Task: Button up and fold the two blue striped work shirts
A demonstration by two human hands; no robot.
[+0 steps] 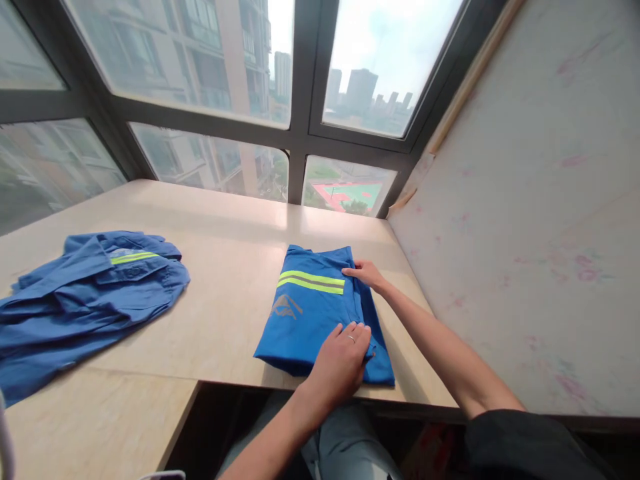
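A folded blue work garment (313,313) with yellow-green reflective stripes and a grey logo lies on the beige tabletop (225,267), close to its front edge. My left hand (341,363) rests flat on the garment's near right corner, fingers stretched out, a ring on one finger. My right hand (366,273) touches the garment's far right edge beside the stripes, fingers extended and lightly pressed on the cloth. Neither hand lifts the fabric.
A second blue work shirt (85,293) with a reflective stripe lies crumpled at the left of the table. Large windows (280,100) stand behind the table. A pale patterned wall (530,220) closes off the right side. The table has a cut-out at my knees.
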